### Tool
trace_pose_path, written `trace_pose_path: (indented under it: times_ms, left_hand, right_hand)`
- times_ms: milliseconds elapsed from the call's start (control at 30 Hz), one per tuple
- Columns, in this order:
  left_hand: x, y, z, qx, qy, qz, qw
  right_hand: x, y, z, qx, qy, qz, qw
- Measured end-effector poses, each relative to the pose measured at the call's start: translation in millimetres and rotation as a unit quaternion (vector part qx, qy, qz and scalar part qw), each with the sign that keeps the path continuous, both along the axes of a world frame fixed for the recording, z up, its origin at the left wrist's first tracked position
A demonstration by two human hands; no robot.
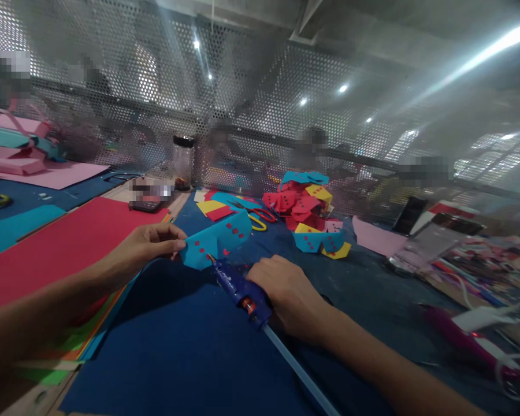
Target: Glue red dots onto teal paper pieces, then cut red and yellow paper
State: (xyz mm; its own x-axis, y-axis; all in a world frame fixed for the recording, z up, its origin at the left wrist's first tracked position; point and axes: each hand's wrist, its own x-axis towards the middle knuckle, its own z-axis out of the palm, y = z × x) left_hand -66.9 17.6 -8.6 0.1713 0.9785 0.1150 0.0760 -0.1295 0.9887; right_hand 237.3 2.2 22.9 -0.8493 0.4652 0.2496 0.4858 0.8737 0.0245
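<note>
Between thumb and fingers, my left hand (153, 245) pinches the left end of a folded blue paper piece (233, 234) with small red shapes on it. My right hand (288, 289) is wrapped round a dark blue glue gun (234, 283). The gun's nozzle touches or nearly touches the lower edge of the blue paper; I cannot tell which. A long clear glue stick (301, 370) runs out of the back of the gun toward me. Beneath both hands lies a dark blue sheet (169, 358).
Red paper sheets (91, 231) lie at left, with a phone (149, 199) and a lidded jar (183, 162) beyond. Scissors (260, 219) and a heap of red, yellow and blue paper pieces (303, 208) lie ahead. A magenta glue gun (472, 341) with white cables is at right.
</note>
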Motion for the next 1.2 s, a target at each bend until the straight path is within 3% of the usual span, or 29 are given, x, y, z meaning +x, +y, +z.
trace_pose_path:
  times_ms: [1200]
  left_hand:
    - [2.1,0.2,0.9,0.003,-0.011,-0.01,1.0]
  right_hand:
    - [-1.5,0.6,-6.8,0.001,0.009,0.003,1.0]
